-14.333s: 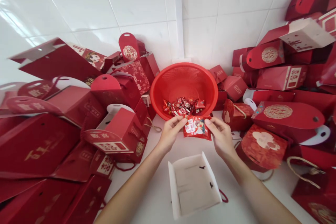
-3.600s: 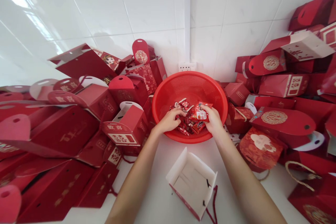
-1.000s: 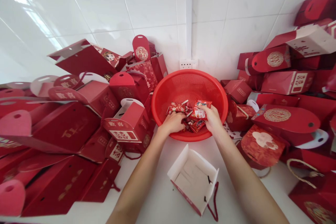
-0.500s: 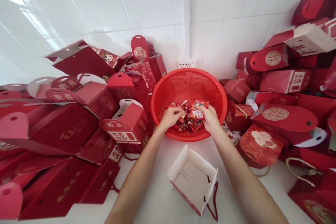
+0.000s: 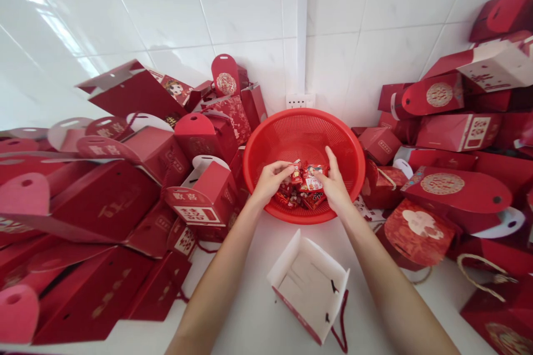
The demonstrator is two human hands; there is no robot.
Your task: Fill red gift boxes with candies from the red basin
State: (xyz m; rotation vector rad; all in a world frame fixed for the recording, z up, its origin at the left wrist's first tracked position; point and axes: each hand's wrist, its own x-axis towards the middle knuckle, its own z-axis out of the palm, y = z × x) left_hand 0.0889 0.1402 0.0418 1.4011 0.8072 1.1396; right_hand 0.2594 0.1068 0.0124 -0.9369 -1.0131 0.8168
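A red plastic colander basket [image 5: 303,116] stands against the wall with a small heap of red wrapped sweets [image 5: 295,197] in its bottom. My left hand [image 5: 271,182] pinches a small red sweet packet [image 5: 296,173] between thumb and fingertips over the heap. Close beside it, my right hand [image 5: 336,184] has its thumb pressed on a red and white snack packet [image 5: 313,178], with the index finger raised away; its lower fingers are hidden. Nearer to me, a gift box [image 5: 308,285] lies with its pale inside facing up and a dark red cord at its side.
Red gift boxes [image 5: 100,199] are piled on the left of the white table [image 5: 245,310]. More stacked boxes [image 5: 441,188] fill the right side, some with rope handles. Behind the basket, a socket [image 5: 300,101] is set in the tiled wall [image 5: 250,5].
My left hand has come up from the heap with a small packet and moved towards the right hand. My right index finger has lifted off its packet. The view has shifted slightly.
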